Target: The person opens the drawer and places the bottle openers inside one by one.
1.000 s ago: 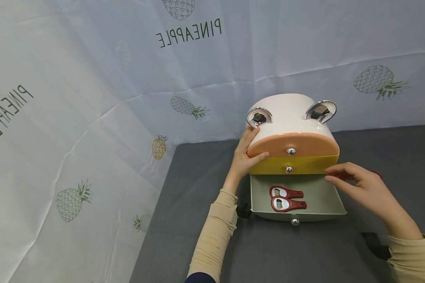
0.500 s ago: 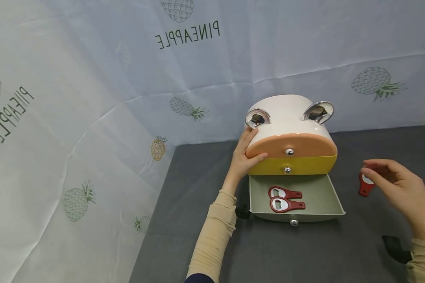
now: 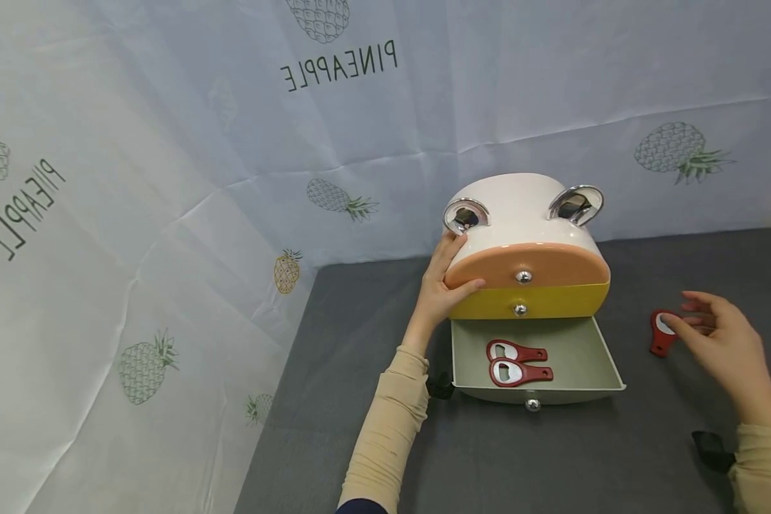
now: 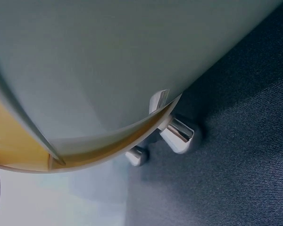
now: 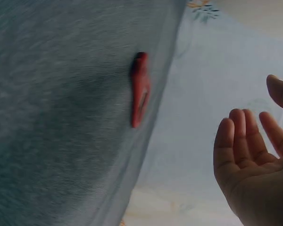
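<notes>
My left hand (image 3: 438, 287) rests against the left side of a small frog-shaped drawer cabinet (image 3: 520, 207). Its thumb lies across the front and its fingers reach up the side. The cabinet's green bottom drawer (image 3: 575, 346) is pulled out, holding two red bottle openers, one (image 3: 512, 350) lying partly against the other (image 3: 520, 373). To the right, a third red bottle opener (image 3: 662, 343) lies on the dark cloth. My right hand (image 3: 726, 343) is just beside it, fingers loosely bent and holding nothing; the right wrist view shows a gap between the hand (image 5: 254, 165) and the opener (image 5: 140, 89).
An orange top drawer (image 3: 559, 264) and a yellow middle drawer (image 3: 562, 300) are closed, each with a silver knob. Grey cloth (image 3: 520, 464) covers the table. A pineapple-print curtain (image 3: 231, 107) hangs behind and to the left.
From above the drawer's right side, my right hand has moved right to the loose bottle opener. My left hand stays on the cabinet. The two openers in the drawer have not moved.
</notes>
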`<state>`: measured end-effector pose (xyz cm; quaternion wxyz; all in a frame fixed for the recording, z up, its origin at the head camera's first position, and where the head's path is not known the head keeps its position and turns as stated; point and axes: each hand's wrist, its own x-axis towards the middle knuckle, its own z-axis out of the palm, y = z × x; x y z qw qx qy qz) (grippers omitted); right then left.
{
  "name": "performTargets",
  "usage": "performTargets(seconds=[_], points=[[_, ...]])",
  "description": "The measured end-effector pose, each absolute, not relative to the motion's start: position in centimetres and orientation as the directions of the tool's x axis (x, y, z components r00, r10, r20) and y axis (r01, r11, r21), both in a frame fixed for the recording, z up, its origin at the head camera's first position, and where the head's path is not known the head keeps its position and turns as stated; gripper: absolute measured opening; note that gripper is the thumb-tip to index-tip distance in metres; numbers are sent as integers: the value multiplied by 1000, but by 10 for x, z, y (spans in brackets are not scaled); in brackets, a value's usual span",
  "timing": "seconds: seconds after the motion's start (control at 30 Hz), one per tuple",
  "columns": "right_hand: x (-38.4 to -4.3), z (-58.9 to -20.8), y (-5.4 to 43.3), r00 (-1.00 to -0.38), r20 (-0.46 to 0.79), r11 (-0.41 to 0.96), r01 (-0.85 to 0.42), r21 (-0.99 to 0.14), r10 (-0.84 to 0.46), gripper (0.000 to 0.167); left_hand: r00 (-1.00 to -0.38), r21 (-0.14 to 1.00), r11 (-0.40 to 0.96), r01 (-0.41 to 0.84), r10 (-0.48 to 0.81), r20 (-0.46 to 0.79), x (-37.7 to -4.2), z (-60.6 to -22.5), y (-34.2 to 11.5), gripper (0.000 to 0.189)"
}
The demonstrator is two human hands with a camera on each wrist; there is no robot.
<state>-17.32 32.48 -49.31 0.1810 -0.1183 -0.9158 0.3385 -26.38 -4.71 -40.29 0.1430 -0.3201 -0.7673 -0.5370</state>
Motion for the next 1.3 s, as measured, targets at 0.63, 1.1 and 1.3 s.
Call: performTargets(seconds=[0.63, 1.1, 1.3], points=[[-181, -505, 333, -958, 34, 703, 185, -687, 285, 96, -736, 715, 213, 666, 342, 584, -283, -425, -48, 75], [-188, -511, 336, -964, -47, 755, 235, -612, 262, 106, -753, 728, 225, 648, 333, 567, -285, -425, -49, 76], [-187, -512, 340, -979, 10, 787, 157, -597, 203, 97, -742, 719, 217, 661, 332, 582, -286, -427, -48, 75]])
